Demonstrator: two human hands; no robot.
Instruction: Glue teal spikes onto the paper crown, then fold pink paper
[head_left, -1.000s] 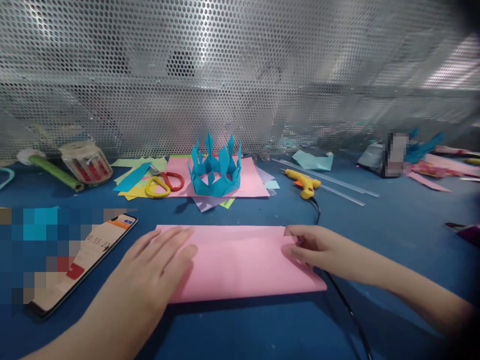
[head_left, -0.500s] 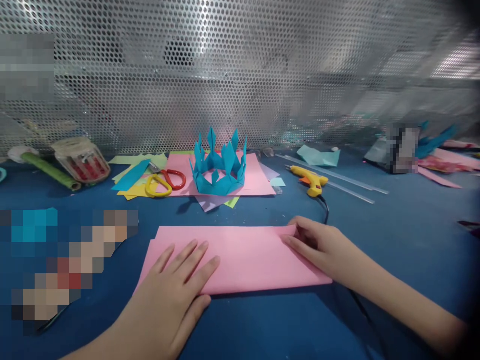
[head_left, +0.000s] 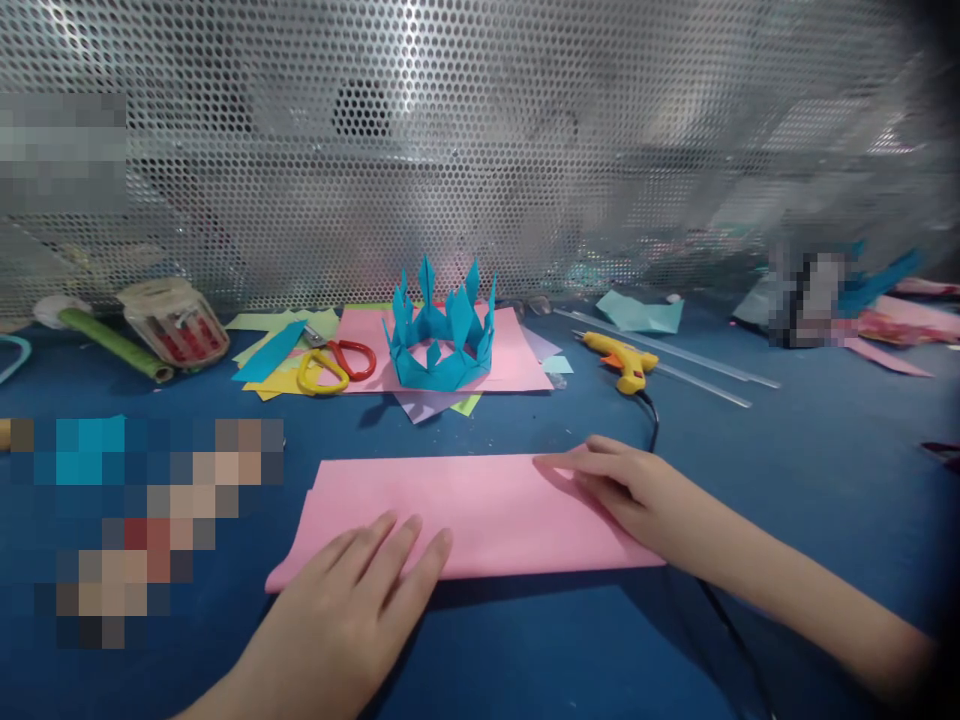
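A folded pink paper sheet (head_left: 480, 515) lies flat on the blue table (head_left: 787, 470) in front of me. My left hand (head_left: 352, 610) rests on its near left edge, fingers stretched flat and slightly apart. My right hand (head_left: 630, 490) lies on the sheet's far right corner, fingers extended and pressing along the top edge. Neither hand holds anything.
Behind the sheet stands a blue paper crown (head_left: 441, 335) on another pink sheet, with red and yellow scissors (head_left: 330, 365) and paper scraps to its left. A yellow glue gun (head_left: 619, 360) lies at the right, its black cord (head_left: 705, 600) running under my right arm. A perforated metal screen backs the table.
My left hand has slid back from the sheet's middle left to its near edge. My right hand's fingers have moved leftward along the top edge.
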